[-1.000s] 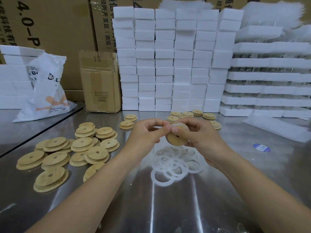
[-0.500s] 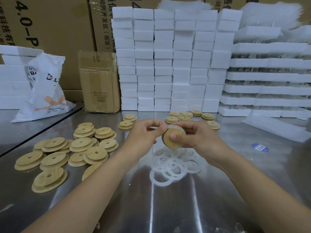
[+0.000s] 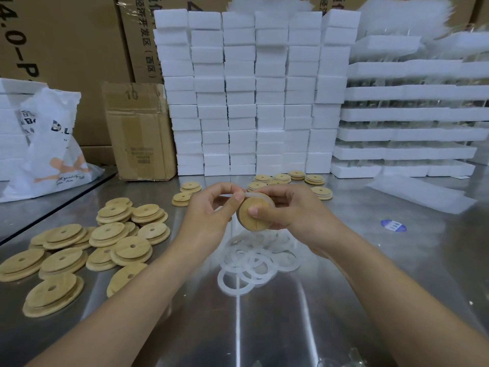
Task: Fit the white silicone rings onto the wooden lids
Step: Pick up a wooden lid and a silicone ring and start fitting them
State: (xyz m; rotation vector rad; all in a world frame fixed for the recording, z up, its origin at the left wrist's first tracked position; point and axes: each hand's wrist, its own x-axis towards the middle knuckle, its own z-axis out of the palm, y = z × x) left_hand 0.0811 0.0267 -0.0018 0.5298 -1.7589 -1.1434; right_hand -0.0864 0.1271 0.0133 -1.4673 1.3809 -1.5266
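My right hand [image 3: 296, 210] holds a round wooden lid [image 3: 252, 219] upright above the table, thumb pressed on its flat face. A white silicone ring [image 3: 258, 195] runs around the lid's upper edge. My left hand [image 3: 211, 210] pinches that ring at the lid's top left. Below the hands, a loose pile of white silicone rings [image 3: 254, 260] lies on the steel table [image 3: 344, 300]. Several wooden lids with centre holes [image 3: 87, 247] are heaped at the left. More lids [image 3: 288, 181] sit in small stacks behind my hands.
A wall of white foam blocks [image 3: 251, 96] stands at the back, with foam trays [image 3: 410, 115] to its right. A cardboard box [image 3: 140, 131] and a white plastic bag [image 3: 53, 149] are at the back left. A blue sticker [image 3: 393, 225] lies on the right.
The lid has turned so more of its flat face points at me, and my left fingers have shifted along the ring at the top edge.
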